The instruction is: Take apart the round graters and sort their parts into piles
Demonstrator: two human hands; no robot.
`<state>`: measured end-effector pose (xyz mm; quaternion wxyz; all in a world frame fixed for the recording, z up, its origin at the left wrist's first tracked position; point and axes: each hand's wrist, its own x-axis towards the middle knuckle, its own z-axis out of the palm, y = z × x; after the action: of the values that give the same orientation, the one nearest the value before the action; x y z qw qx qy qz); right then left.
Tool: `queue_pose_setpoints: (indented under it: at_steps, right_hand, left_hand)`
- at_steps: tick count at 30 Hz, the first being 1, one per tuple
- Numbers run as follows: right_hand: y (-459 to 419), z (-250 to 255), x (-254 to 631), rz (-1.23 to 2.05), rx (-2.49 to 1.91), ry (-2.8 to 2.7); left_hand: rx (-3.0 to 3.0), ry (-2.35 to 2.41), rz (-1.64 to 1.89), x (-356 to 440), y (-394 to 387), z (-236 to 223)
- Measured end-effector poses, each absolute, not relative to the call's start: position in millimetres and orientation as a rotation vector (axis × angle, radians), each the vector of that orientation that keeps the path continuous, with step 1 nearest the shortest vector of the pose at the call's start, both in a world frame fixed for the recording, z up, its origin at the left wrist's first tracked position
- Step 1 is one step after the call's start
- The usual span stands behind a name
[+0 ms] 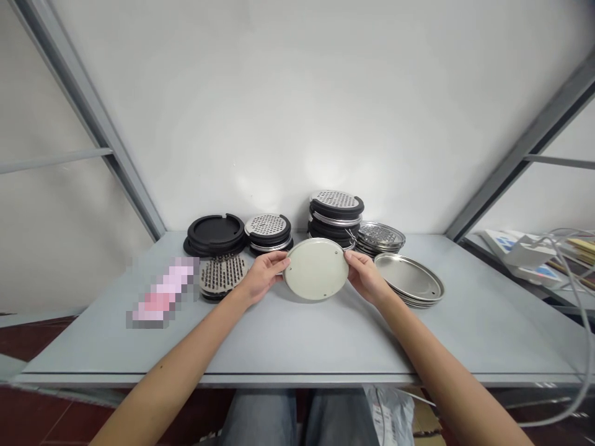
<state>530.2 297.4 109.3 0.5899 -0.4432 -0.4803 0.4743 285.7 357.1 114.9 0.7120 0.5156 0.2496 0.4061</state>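
Between my two hands a round, pale metal plate (316, 271) with small holes near its rim is held up, tilted toward me. My left hand (264, 277) pinches its left edge, and my right hand (365, 272) grips the upper right edge. Just right of my right hand lies a stack of shallow silver plates (411, 275). Left of my left hand sits a stack of perforated metal discs (223, 274). Behind the held plate rises a tall pile of black rings and perforated discs (336, 203).
Black round trays (216, 232) and a shorter ring-and-disc stack (268, 227) stand along the wall. Perforated silver discs (381, 235) are at the back right. A pixelated pink item (162, 294) lies on the grey table (297, 347). White cables (581, 310) hang at the right.
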Motion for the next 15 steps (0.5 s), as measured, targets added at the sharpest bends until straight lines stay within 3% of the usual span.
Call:
queue_pose_setpoints:
  at_steps: [15]
  right_hand:
    - [298.1,108.6,529.7,1.154,-0.941,-1.063]
  left_hand:
    - [1.139,0.589,0.978,286.9,357.3,114.2]
